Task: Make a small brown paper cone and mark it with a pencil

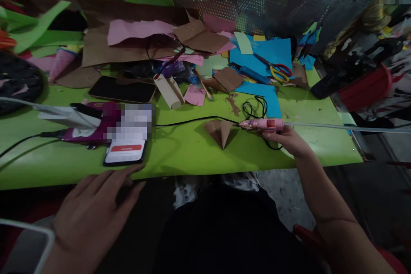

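My right hand (287, 139) is closed around a pink glue gun (265, 124), whose long clear glue stick (337, 127) sticks out to the right. The gun's nozzle points left at a folded brown paper cone (220, 132) on the green tabletop, close to the cone or touching it; I cannot tell which. My left hand (96, 205) holds nothing. Its fingers are outstretched and apart at the table's front edge, just below a lit phone (126, 154). A black cord (192, 120) runs from behind the phone towards the glue gun.
Left of the phone stands a purple device (91, 135) with a cord. Behind lie a dark phone (123, 89), glasses (173, 58), a pencil (204, 85), a blue cutter (250, 72), scissors (278, 70) and brown (105, 47), pink (138, 32) and blue paper (272, 102). A red basket (366, 87) stands right.
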### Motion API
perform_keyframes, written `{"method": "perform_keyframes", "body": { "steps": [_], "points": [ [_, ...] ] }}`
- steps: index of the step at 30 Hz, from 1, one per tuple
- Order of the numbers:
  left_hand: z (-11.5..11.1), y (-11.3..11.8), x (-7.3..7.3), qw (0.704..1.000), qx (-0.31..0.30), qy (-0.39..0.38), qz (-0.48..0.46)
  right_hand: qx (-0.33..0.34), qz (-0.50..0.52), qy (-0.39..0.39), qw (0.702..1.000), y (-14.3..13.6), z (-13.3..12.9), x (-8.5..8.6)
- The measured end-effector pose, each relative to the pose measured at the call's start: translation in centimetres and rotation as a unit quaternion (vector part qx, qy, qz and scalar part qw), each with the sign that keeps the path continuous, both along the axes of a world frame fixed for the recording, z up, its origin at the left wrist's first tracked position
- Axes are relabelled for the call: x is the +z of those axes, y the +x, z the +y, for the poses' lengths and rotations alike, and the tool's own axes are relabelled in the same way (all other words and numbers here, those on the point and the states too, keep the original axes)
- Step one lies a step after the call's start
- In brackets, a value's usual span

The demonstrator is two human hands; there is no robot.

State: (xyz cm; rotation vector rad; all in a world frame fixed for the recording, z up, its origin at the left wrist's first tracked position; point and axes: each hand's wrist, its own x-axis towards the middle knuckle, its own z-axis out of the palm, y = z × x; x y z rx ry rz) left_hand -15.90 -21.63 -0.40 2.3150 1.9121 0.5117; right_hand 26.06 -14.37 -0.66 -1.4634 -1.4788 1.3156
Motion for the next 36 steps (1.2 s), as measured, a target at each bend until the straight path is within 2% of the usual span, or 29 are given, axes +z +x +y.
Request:
{"method": "perform_keyframes", "body": {
  "steps": [3,5,8,11,15,19,24,28,36],
  "points": [
    [1.0,2.3,0.7,0.997,-0.057,0.049,-0.026,0.012,-0.01,0.005,1.0,-0.2,-0.1,0.2],
    [2.3,4.7,0.7,0.988,-0.141,0.042,-0.035,0.009,-0.019,0.005,1.0,-0.1,-0.1,0.2],
    [5.0,8.1,-0.1,0.975,-0.223,0.013,-0.025,0.012,-0.027,0.007,1.0,0.1,-0.1,0.0],
    [7.1,10.2,-1.4,0.967,-0.254,-0.012,0.001,0.033,-0.032,0.008,0.999,0.1,-0.1,0.1],
    [8.0,10.8,-1.9,0.965,-0.259,-0.024,0.021,0.058,-0.022,0.012,0.998,0.1,-0.3,0.4],
    [7.7,11.0,-1.7,0.966,-0.255,-0.034,0.025,0.032,-0.044,-0.008,0.998,0.2,-0.4,0.4],
    [7.6,11.4,-2.3,0.963,-0.27,-0.025,0.004,0.064,-0.037,0.01,0.997,-0.1,-0.1,0.5],
    [7.6,11.4,-2.6,0.957,-0.288,-0.028,-0.011,0.055,-0.057,0.001,0.997,-0.4,0.1,0.7],
    [7.5,11.4,-2.7,0.959,-0.282,-0.02,-0.007,0.049,-0.058,-0.004,0.997,-0.7,0.0,0.9]
  ]
}}
